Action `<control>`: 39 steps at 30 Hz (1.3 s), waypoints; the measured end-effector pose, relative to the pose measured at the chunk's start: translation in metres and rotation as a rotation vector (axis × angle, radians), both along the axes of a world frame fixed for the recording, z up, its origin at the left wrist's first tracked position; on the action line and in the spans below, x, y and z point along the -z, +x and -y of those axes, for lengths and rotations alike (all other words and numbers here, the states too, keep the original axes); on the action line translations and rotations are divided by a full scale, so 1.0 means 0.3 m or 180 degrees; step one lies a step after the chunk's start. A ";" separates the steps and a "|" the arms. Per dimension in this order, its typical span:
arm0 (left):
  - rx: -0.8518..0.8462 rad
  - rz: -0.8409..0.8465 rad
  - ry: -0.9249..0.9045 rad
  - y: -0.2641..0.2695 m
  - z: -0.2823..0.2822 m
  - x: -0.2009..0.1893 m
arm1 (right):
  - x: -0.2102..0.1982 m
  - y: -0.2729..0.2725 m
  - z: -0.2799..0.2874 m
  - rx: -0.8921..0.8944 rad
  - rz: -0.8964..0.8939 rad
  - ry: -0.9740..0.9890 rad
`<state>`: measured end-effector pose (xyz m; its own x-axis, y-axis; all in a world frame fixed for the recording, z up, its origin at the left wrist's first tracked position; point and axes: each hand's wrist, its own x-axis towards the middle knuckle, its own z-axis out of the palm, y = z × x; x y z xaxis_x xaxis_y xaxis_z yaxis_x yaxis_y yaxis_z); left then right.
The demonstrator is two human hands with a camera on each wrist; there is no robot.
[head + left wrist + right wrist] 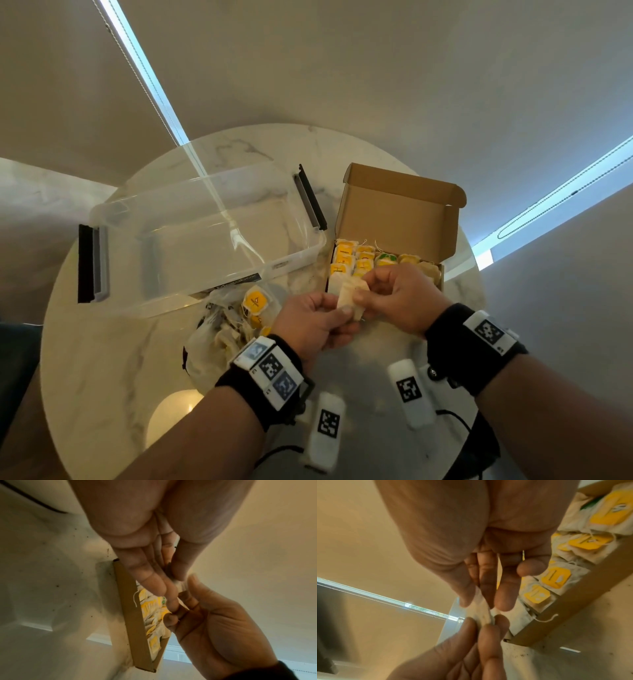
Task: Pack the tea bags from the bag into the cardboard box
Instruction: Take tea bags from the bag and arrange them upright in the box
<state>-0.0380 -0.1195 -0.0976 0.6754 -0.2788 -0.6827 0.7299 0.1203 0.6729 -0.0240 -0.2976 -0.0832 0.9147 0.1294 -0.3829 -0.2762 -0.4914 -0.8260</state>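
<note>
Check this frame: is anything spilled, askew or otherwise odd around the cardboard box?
Yes. Dark specks, possibly loose tea, dot the table beside the cardboard box, and one string trails over its front wall. Both hands pinch a single tea bag just in front of the box.

Bare forearms, black wristbands w/ white marker-coded blocks, white wrist cams below, black cables

i'm looking down on a round white marble table with grey veining. behind it are plain beige walls, and two narrow window strips let in cold blue daylight, bead chains hanging alongside.
</note>
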 end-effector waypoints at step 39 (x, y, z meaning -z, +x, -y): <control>-0.0547 0.0442 0.2778 -0.030 -0.593 -0.042 | 0.039 -0.005 -0.389 -0.0821 -0.0902 -0.0575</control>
<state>-0.0469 0.0583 -0.0851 0.7522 0.4131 -0.5134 0.6542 -0.3750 0.6568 -0.0256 -0.1811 -0.0949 0.7163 0.2480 -0.6522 -0.3292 -0.7041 -0.6292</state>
